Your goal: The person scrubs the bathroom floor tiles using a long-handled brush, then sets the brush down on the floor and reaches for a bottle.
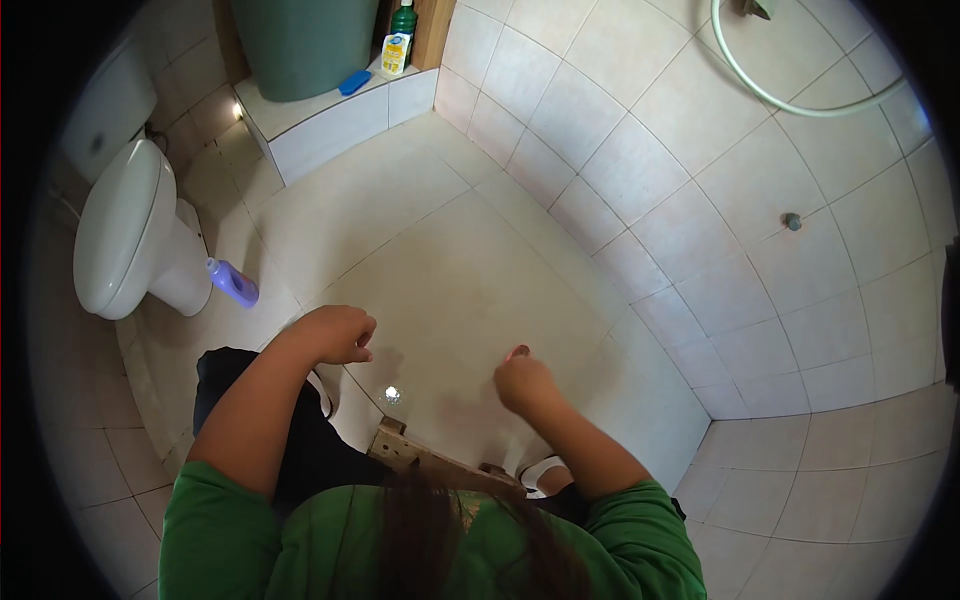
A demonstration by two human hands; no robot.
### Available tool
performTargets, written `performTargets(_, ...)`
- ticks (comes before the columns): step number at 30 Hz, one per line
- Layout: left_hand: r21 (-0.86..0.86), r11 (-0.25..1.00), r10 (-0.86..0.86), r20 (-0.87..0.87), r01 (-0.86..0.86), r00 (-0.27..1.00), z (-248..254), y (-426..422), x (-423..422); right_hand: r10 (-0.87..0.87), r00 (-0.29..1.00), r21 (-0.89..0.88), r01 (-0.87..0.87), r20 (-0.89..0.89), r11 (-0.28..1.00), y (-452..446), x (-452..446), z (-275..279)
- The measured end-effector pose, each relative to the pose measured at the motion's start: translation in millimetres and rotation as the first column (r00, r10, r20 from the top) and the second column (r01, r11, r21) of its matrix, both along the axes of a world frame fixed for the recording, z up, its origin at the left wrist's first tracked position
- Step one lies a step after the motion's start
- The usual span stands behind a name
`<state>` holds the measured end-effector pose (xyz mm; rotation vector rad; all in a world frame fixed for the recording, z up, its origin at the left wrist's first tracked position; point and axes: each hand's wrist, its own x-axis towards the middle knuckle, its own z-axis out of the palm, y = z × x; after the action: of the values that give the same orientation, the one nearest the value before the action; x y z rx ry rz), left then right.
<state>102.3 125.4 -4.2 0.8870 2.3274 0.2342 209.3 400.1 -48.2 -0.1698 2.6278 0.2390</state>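
Observation:
My left hand [338,336] hovers over the tiled floor [430,260], its fingers curled in and its thumb beside them. On the other side, my right hand [524,382] is closed in a fist with the thumb on top. The insides of both hands are hidden, and nothing sticks out of either. Nearest to my left hand is a purple bottle [236,284] with a pale cap, standing tilted in view by the toilet [150,240]. A low wooden stool [440,468] shows in part beneath me, between my legs.
A large green-grey tub [305,50] stands on a tiled ledge [330,135] at the back. Beside it are a blue brush-like item [354,82] and a green bottle with a yellow-white label [397,45]. A pale hose [740,80] hangs on the right wall, above a small wall fitting [792,221].

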Motion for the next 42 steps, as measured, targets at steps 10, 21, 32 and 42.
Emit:
performTargets(10, -0.025, 0.997, -0.071, -0.004, 0.071, 0.997, -2, 8, -4, -0.247, 0.896, -0.041, 0.249, -0.369, 0.968, 133, -26, -134)
performTargets(21, 0.026, 0.993, -0.111, -0.064, 0.112, 0.992, -21, 12, -8, -0.199, 0.970, -0.105, 0.186, -0.138, 0.977, 11, -53, -62)
performTargets(32, -0.100, 0.984, -0.150, -0.017, 0.147, 0.989, -26, 23, -12, 0.336, 0.931, 0.196, -0.307, -0.143, 0.931, -28, -50, -36)
performTargets(42, -0.110, 0.980, -0.167, -0.017, 0.164, 0.986, -25, 26, -14, -0.007, 0.864, -0.034, -0.012, -0.503, 0.999, 83, -83, -156)
